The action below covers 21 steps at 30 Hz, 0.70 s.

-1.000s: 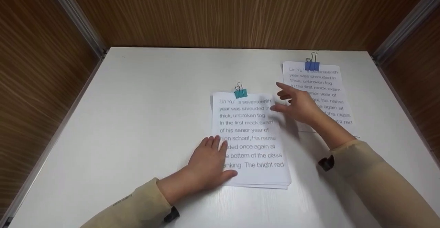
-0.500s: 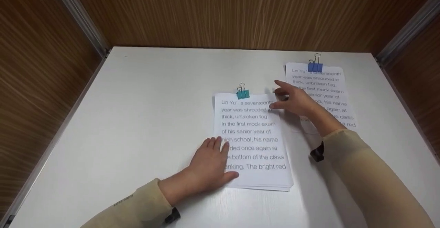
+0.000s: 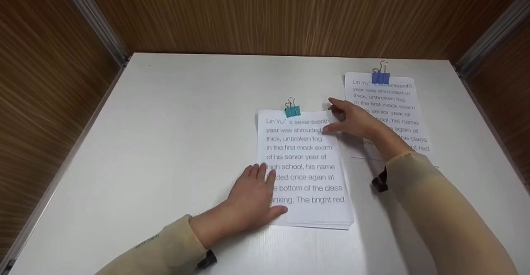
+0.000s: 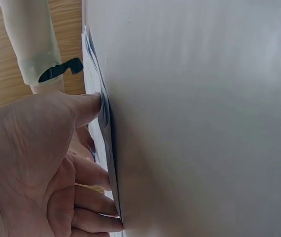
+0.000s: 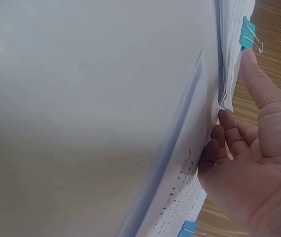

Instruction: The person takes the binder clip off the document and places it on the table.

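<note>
A stack of printed paper (image 3: 304, 159) lies on the white table in the head view, with a teal binder clip (image 3: 292, 111) on its far edge. My left hand (image 3: 252, 196) rests along its lower left edge, fingers straight and thumb over the page. At the upper right corner, my right hand (image 3: 354, 119) has its thumb over the top sheet. In the right wrist view the fingers (image 5: 234, 133) sit beside the corner, loosely bent. A second stack (image 3: 387, 113), with a blue binder clip (image 3: 380, 78), lies partly hidden under my right hand and forearm.
The white table (image 3: 165, 134) carries both stacks. Wood-grain panels (image 3: 290, 14) stand at the back and sides, joined by metal corner posts (image 3: 99, 16). Slightly uneven sheet edges show at the near end of the first stack.
My right hand has shifted slightly left, its thumb further over the page's upper right corner. My left hand stays at the left edge. The view shifts a little.
</note>
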Motion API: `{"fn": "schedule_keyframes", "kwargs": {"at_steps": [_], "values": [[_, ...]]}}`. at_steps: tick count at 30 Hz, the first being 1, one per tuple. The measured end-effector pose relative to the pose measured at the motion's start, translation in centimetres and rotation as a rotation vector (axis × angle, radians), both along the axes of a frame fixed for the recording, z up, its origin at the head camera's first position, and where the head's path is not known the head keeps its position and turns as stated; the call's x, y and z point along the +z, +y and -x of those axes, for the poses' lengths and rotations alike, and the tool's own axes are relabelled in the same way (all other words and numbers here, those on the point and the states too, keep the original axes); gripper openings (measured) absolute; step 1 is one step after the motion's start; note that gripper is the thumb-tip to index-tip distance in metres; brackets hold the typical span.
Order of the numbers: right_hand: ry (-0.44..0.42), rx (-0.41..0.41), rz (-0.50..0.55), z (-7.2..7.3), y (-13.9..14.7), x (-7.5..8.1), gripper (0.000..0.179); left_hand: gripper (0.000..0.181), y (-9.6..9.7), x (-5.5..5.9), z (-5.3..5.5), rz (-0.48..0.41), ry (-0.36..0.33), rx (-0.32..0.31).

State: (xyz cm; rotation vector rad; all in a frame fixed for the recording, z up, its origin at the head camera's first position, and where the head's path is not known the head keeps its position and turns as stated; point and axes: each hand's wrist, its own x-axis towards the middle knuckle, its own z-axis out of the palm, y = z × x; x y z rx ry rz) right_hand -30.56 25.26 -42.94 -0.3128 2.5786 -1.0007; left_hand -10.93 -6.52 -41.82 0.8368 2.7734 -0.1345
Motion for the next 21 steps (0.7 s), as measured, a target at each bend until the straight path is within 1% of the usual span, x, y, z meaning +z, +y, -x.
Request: {"fn": "schedule_keyframes", "kwargs": {"at_steps": [4, 11, 14, 21], "values": [[-0.027, -0.014, 0.017, -0.05, 0.02, -0.07, 0.113, 0.096, -0.04, -0.11, 0.05, -0.009, -0.006, 0.002], [-0.068, -0.047, 0.008, -0.09, -0.06, -0.11, 0.114, 0.096, -0.04, -0.26, 0.04, -0.029, -0.008, 0.002], [-0.072, -0.046, 0.011, -0.18, -0.11, -0.04, 0.115, 0.096, -0.03, -0.21, 0.01, -0.031, -0.009, 0.003], [-0.043, -0.009, 0.003, -0.24, -0.25, -0.10, 0.112, 0.095, 0.05, -0.22, 0.00, -0.016, -0.002, 0.009]]}}
